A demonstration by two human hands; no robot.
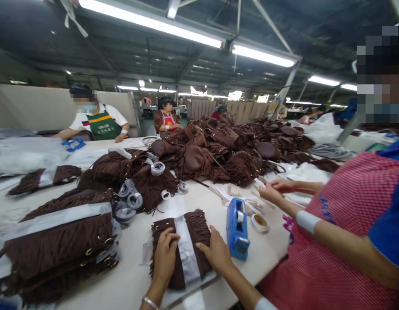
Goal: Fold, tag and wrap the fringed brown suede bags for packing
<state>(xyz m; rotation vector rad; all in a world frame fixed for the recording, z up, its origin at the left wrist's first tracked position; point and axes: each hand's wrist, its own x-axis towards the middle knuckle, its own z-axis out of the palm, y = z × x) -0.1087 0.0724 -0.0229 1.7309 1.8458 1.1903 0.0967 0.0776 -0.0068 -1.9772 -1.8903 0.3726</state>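
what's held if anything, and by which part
Left hand touches the brown fringed bag at its left side, right hand its right edge; whether they grip it is unclear.

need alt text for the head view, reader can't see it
A person's left hand and right hand rest on a fringed brown bag with a white band across it. A blue tape dispenser stands to the right, stacked bags lie left, and a bag heap rises behind.

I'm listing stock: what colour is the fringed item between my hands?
The fringed item is dark brown (head view).
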